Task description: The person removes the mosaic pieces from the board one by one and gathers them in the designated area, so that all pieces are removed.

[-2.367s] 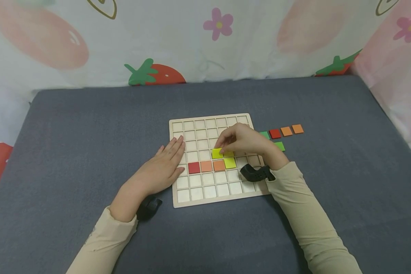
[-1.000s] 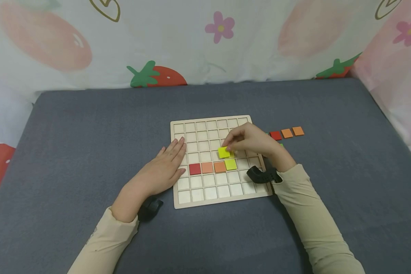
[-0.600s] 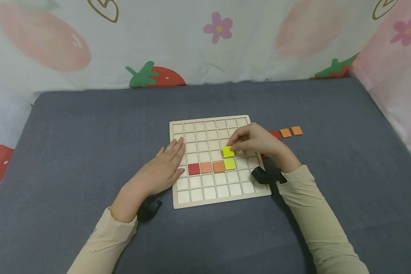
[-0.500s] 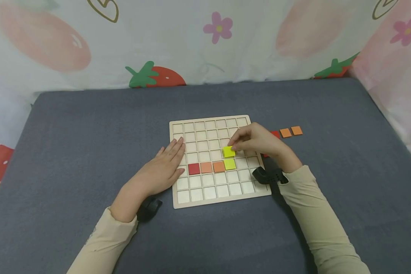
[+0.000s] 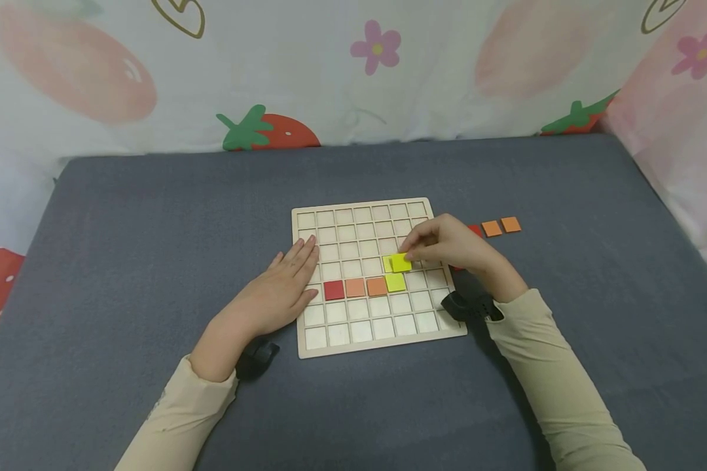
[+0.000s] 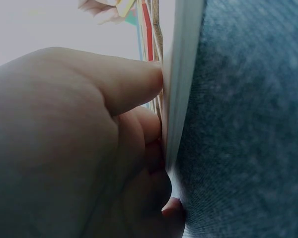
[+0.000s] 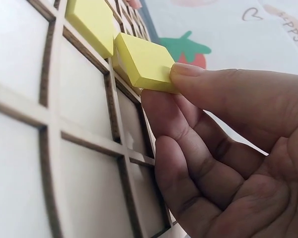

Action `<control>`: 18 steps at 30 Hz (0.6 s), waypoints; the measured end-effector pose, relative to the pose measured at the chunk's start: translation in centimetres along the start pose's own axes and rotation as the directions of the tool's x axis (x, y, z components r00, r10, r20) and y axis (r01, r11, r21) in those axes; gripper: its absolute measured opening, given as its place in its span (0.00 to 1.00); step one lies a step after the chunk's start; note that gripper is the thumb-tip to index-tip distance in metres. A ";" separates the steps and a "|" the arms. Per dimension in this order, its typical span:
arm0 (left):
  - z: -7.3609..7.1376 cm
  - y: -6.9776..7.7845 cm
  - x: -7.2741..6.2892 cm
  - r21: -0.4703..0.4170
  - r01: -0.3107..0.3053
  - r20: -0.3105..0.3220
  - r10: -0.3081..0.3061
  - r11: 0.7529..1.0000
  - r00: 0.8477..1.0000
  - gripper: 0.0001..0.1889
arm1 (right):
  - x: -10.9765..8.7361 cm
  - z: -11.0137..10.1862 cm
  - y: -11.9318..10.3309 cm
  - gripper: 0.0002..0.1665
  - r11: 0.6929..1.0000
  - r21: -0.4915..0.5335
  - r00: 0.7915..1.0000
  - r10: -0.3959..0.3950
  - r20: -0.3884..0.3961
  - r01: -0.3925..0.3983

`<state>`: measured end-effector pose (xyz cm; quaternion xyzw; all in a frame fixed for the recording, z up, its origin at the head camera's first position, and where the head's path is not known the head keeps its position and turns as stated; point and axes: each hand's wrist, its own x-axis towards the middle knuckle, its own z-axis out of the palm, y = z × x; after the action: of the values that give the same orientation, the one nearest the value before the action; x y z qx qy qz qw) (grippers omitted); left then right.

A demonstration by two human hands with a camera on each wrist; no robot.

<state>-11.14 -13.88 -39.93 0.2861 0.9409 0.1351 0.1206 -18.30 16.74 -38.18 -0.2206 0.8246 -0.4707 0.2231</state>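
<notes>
The step in hand looks to be seating the pinched yellow tile in a recess of the wooden grid board under the fingertips. To do it well, I would shift it clear of the neighbouring yellow tile just left of the pinch — it overlaps that one in the head view — then square its sides to the wooden dividers, lower it level and let go only once it drops in. A light press should settle any corner riding on a divider.

The right hand grips the tile by its right end, leaving the left end free. In the right wrist view the thumb bears on one corner; the opposing fingertip is mostly hidden, so I cannot tell how wide the pinch is. The tile tilts a little to the board; whether it touches the wood is unclear.

Nearer the person than the grip lies the nearer yellow tile, with two salmon tiles and a red tile running leftward. Well left of the grip, the left hand lies flat over the board's edge — fingers straight, gripping nothing. Right of the grip, two loose orange tiles rest on the gray cloth.
</notes>
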 end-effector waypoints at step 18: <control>0.0 0.1 0.0 0.009 0.001 -0.002 -0.001 1.000 1.000 0.34 | -0.9 -0.3 0.6 0.07 0.999 0.030 0.999 0.036 -0.019 -0.036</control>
<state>-11.09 -13.85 -39.92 0.2859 0.9418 0.1312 0.1186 -17.80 17.72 -38.44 -0.1977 0.8235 -0.4810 0.2265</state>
